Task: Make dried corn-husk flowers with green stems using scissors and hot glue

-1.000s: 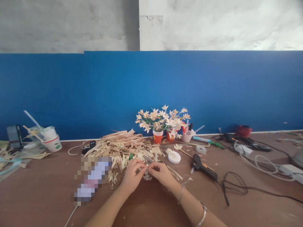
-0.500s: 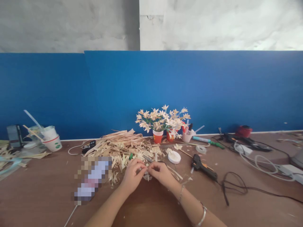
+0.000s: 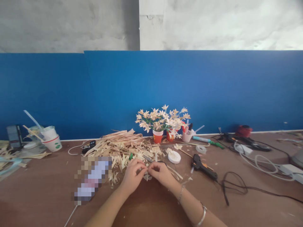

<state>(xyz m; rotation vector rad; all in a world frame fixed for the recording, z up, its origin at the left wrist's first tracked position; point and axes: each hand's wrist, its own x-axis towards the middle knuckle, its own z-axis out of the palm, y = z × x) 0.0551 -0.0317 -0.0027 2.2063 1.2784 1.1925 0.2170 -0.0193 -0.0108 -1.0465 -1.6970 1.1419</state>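
Note:
My left hand (image 3: pixel 134 174) and my right hand (image 3: pixel 161 172) meet low over the table, thumbs and forefingers pinched together at the tips. Between them is a small pale strip (image 3: pixel 147 172), mostly hidden by the fingers; it looks like dried husk. Just under the fingertips a round, whitish thing (image 3: pixel 147 177) shows in part. Behind my hands spreads a heap of dried husk pieces (image 3: pixel 123 142), with scissors (image 3: pixel 148 158) partly in view at its near edge. A white round lid (image 3: pixel 174 157) lies beyond my right hand.
Husk flowers (image 3: pixel 153 117) stand in red cups (image 3: pixel 157 137) by the blue partition (image 3: pixel 189 82). At right lie a glue gun (image 3: pixel 201 167), a tape roll (image 3: pixel 201 149) and tangled cables (image 3: pixel 236 186). A blurred-out phone-like object (image 3: pixel 93 179) is at left, near a white cup (image 3: pixel 53 143).
The pale strip hung down upright between my fingertips before; now less of it shows and the round thing beneath is plainer. Both hands have stayed almost in place.

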